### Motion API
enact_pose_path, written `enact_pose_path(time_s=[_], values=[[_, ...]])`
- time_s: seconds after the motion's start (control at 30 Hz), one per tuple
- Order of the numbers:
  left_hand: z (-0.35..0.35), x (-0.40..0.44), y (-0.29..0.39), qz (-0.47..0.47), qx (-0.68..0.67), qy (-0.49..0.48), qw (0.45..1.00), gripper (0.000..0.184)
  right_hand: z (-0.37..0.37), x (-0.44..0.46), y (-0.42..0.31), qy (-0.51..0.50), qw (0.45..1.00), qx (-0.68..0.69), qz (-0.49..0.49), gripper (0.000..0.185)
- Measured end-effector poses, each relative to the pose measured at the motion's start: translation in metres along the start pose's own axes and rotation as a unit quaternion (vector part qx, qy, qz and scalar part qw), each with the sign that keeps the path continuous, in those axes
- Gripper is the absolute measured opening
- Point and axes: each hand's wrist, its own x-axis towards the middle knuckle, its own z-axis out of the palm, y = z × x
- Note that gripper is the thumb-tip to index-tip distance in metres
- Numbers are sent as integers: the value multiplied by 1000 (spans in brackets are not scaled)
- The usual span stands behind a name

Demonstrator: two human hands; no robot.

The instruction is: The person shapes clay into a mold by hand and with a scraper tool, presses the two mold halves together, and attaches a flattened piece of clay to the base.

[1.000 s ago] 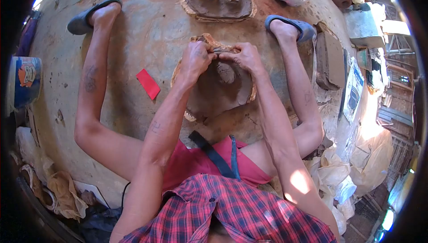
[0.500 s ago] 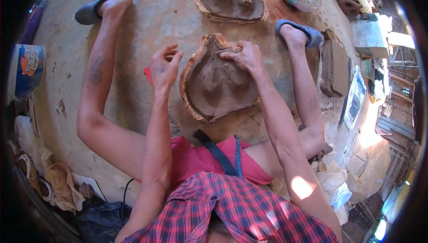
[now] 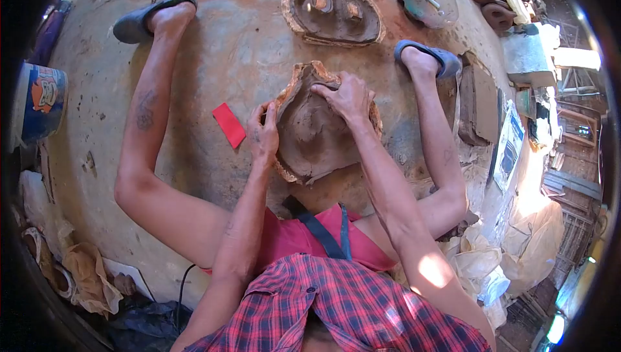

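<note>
A plaster mold (image 3: 286, 164) with a rough, orange-brown edge lies on the floor between my legs. Dark wet clay (image 3: 317, 135) lines its hollow, with raised and dented shapes in the middle. My left hand (image 3: 264, 135) holds the mold's left rim, its fingers bent around the edge. At the upper right, my right hand (image 3: 349, 100) grips the opposite rim; its thumb presses on the clay inside while the fingers go over the outer edge. A flat red piece (image 3: 229, 126) lies on the floor just left of my left hand.
Farther off lies a second clay-lined mold (image 3: 333, 32) with two round raised forms. A bowl (image 3: 427, 3) with a stick in it stands beyond my right foot. Stacked clay slabs (image 3: 477, 103) are at the right, and a blue bucket (image 3: 44, 103) stands at the left.
My left hand has moved right from above the floor onto the mold's left rim, uncovering the red piece. My right hand stays at the upper right rim, its thumb on the clay.
</note>
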Motion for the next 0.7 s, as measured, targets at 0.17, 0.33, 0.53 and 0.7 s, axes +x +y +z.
enact_pose_path(time_s=[0.17, 0.33, 0.53, 0.7], values=[[0, -1, 2, -3, -10, 5, 1000, 32, -3, -5, -16, -32, 998, -28, 51, 80], [1, 0, 10, -8, -3, 4, 1000, 33, 0, -5, -21, -23, 996, -33, 77, 82], [1, -2, 11, -25, 10, 8, 1000, 33, 6, -8, -30, -30, 993, -38, 107, 82], [2, 2, 8, -2, 33, 3, 999, 35, 10, -6, -40, 35, 991, -53, 119, 81]])
